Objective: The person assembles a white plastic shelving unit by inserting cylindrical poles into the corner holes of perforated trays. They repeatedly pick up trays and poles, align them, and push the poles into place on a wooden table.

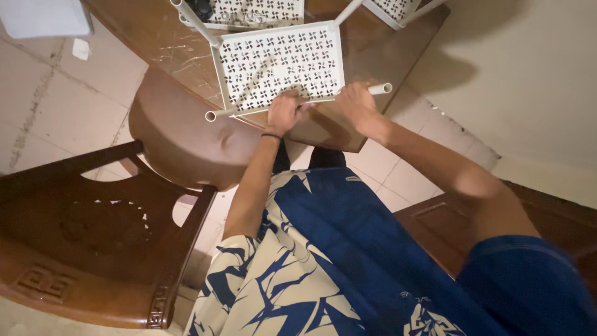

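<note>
Left of the table [155, 43] stands a chair [93, 236], while on the table's near edge lies our white perforated shelf panel [280, 62], our left hand [285, 112] closed on its front rim and our right hand [357, 102] gripping its tube [380, 89].

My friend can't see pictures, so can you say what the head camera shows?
Two bare hands, left hand and right hand, grip the near edge of a white perforated metal shelf panel with tube legs, lying on a brown wooden table. A carved wooden chair stands at the left on a pale tiled floor.
</note>
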